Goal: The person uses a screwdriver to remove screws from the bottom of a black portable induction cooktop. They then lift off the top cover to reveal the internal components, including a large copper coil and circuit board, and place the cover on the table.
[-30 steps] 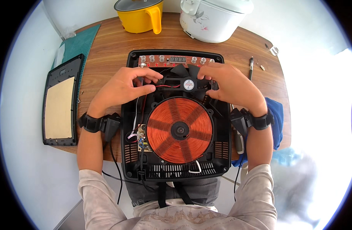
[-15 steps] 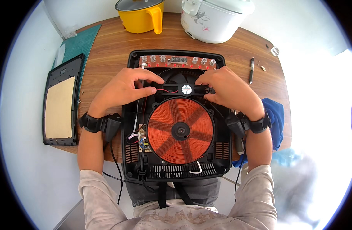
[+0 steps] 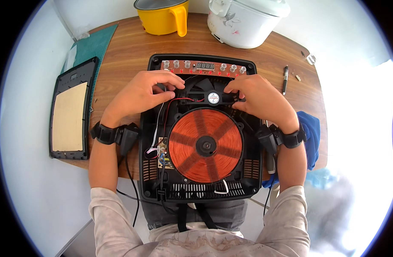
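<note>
An opened induction cooker base (image 3: 146, 180) lies before me, with a round copper coil (image 3: 189, 145) in its middle. Behind the coil is a black cooling fan (image 3: 201, 95) with a white round label and a red-and-black wire. My left hand (image 3: 147, 92) is open at the fan's left end, thumb and bent fingers apart, above a white cable (image 3: 157, 126). On the fan's right side, my right hand (image 3: 258, 94) has thumb and forefinger around the end of the frame; their contact is partly hidden. A brown display board (image 3: 205, 66) runs along the far edge.
The cooker's black top panel (image 3: 70, 115) leans over the green mat (image 3: 90, 47) at left. A yellow pot (image 3: 160, 19) and a white rice cooker (image 3: 243, 23) stand at the back. A pen (image 3: 285, 79) and a blue cloth (image 3: 312, 132) are at right.
My left fingers have drawn slightly away from the fan's left end, with a wider gap there. My right hand stays at the fan's right end. The whole view has shifted a little.
</note>
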The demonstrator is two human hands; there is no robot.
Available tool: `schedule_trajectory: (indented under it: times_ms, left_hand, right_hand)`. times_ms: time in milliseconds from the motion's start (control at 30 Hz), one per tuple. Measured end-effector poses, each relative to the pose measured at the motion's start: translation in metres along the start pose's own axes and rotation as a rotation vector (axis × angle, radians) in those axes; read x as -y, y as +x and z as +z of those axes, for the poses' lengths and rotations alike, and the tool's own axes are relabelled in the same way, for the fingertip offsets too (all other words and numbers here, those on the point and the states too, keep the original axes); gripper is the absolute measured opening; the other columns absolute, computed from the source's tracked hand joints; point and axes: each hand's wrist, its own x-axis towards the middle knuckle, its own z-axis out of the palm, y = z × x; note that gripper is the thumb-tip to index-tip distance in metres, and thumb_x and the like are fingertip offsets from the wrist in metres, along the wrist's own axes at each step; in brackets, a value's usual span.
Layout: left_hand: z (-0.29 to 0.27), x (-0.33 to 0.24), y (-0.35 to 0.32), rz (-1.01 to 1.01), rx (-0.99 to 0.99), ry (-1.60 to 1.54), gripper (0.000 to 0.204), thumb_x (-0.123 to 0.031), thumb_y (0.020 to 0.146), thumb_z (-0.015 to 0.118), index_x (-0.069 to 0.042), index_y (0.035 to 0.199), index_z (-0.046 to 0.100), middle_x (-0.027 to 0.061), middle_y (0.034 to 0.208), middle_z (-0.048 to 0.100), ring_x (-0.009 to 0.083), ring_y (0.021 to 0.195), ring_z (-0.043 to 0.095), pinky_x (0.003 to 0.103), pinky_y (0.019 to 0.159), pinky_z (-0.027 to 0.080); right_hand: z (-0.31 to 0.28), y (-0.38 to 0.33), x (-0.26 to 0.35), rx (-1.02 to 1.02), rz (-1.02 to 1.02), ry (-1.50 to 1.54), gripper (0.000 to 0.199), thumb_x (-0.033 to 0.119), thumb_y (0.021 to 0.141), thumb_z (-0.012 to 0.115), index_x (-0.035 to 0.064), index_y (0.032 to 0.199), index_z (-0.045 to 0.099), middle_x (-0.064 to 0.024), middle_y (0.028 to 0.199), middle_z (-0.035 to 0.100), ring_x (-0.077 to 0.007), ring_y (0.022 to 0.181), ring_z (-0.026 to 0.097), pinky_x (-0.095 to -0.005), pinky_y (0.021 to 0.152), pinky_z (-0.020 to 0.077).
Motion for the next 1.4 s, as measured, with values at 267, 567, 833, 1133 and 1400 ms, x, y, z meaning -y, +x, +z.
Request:
schedule_trajectory:
  times_ms: [267,567,833,1133,1400]
  left_hand:
    - [-0.003,0.006,-0.002,0.063,0.043,0.087,0.021,-0.001,0.086,0.068,-0.003,0.106,0.072,0.0062,0.121,0.064,0.0168,0.102,0.064,0.028,0.079,0.057]
    - [-0.002,0.008,-0.002,0.103,0.057,0.131,0.021,-0.004,0.088,0.067,-0.006,0.107,0.074,0.0072,0.122,0.063,0.0170,0.094,0.065,0.027,0.077,0.056]
    - [-0.002,0.005,-0.003,0.074,0.087,0.200,0.023,-0.005,0.089,0.067,-0.008,0.110,0.074,0.0068,0.123,0.063,0.0149,0.085,0.064,0.028,0.075,0.052]
    - [0.001,0.009,-0.003,0.140,0.079,0.249,0.025,-0.002,0.089,0.064,-0.009,0.111,0.073,0.0079,0.122,0.063,0.0200,0.092,0.065,0.031,0.078,0.052]
    - [0.000,0.007,-0.003,0.153,0.095,0.190,0.027,0.006,0.081,0.063,-0.009,0.098,0.077,0.0102,0.113,0.066,0.0210,0.091,0.067,0.032,0.084,0.051]
  right_hand:
    - [-0.001,-0.004,0.003,0.022,0.030,-0.043,0.033,0.006,0.075,0.075,0.0036,0.107,0.068,-0.0141,0.102,0.069,-0.0354,0.101,0.064,-0.0439,0.087,0.0519]
    - [-0.002,-0.004,0.005,0.006,0.080,-0.048,0.033,0.005,0.075,0.077,0.0034,0.107,0.068,-0.0145,0.101,0.070,-0.0352,0.098,0.065,-0.0437,0.084,0.0525]
    - [-0.005,-0.001,0.007,0.035,0.127,-0.056,0.031,0.005,0.074,0.079,0.0012,0.103,0.070,-0.0174,0.099,0.070,-0.0364,0.094,0.066,-0.0434,0.083,0.0531]
    - [-0.004,-0.003,0.008,0.018,0.106,-0.087,0.033,0.007,0.074,0.079,0.0020,0.105,0.070,-0.0142,0.104,0.068,-0.0347,0.096,0.066,-0.0435,0.084,0.0531]
    - [-0.001,-0.004,0.008,-0.041,0.085,-0.103,0.030,0.014,0.077,0.077,0.0036,0.104,0.069,-0.0135,0.097,0.066,-0.0326,0.084,0.066,-0.0414,0.076,0.0528]
